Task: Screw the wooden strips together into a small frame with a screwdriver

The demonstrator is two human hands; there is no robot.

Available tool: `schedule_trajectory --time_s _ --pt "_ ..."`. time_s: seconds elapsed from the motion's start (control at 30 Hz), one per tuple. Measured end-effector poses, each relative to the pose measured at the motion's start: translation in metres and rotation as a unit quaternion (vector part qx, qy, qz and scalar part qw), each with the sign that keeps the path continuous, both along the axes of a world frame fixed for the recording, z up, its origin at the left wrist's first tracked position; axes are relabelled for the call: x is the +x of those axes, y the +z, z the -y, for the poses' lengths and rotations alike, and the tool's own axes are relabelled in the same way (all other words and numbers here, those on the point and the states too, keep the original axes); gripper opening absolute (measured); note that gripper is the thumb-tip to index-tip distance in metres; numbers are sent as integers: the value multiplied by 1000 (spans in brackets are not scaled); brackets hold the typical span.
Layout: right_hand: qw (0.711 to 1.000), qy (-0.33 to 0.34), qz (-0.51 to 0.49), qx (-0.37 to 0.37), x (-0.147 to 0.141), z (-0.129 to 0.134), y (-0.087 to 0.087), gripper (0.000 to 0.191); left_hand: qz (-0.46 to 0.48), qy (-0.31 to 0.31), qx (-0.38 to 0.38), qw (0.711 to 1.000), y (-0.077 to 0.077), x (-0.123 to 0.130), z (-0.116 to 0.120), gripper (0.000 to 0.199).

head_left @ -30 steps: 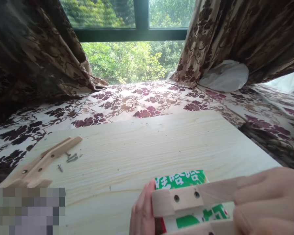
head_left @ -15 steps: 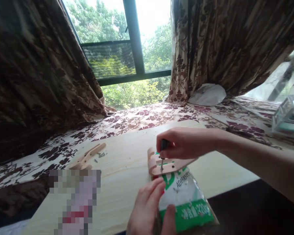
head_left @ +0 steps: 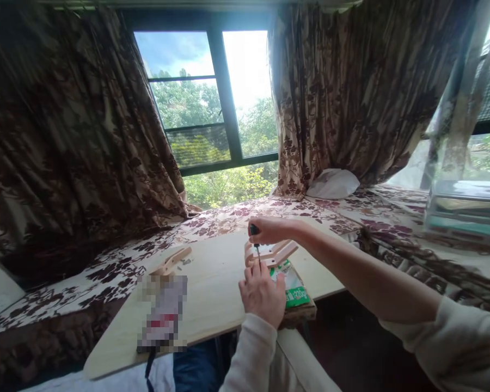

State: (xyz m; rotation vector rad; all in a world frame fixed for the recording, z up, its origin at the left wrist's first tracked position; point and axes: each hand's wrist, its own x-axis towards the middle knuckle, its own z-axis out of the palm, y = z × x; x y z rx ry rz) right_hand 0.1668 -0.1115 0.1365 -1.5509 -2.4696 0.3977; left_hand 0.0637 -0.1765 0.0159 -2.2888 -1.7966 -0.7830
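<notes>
My right hand [head_left: 265,228] is closed around the dark handle of a screwdriver [head_left: 253,231], whose shaft points down at a pale wooden piece [head_left: 283,252] with dark holes. That piece lies over a green and white packet [head_left: 296,291]. My left hand [head_left: 263,291] rests palm down just in front of the wooden piece, its fingers spread and their tips near the screwdriver's tip. Exactly what the tip meets is hidden by these fingers.
Another wooden piece [head_left: 171,261] lies at the left of the pale board [head_left: 212,294], with small metal bits beside it. A blurred-out object [head_left: 165,310] is nearer the front. A clear box [head_left: 465,209] stands at the right.
The view has tilted up and pulled back, so the hands look smaller. My left hand has moved forward, its fingertips now reaching the screwdriver's tip. My right hand still holds the screwdriver.
</notes>
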Motion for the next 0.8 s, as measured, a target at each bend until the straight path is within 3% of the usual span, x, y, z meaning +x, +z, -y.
schedule_trajectory --time_s 0.27,0.47,0.67,0.8 --pt "997 -25 -6 -71 1 -4 3 32 -15 11 27 999 -3 0 -2 33" --pt "998 -48 9 -27 -5 -2 4 33 -11 8 32 999 -7 -2 -1 35" --pt "999 -9 38 12 -7 2 19 31 -2 8 26 1000 -14 -3 -8 41" --pt "998 -17 48 26 -6 2 16 31 1 18 24 1000 -15 -1 -8 40"
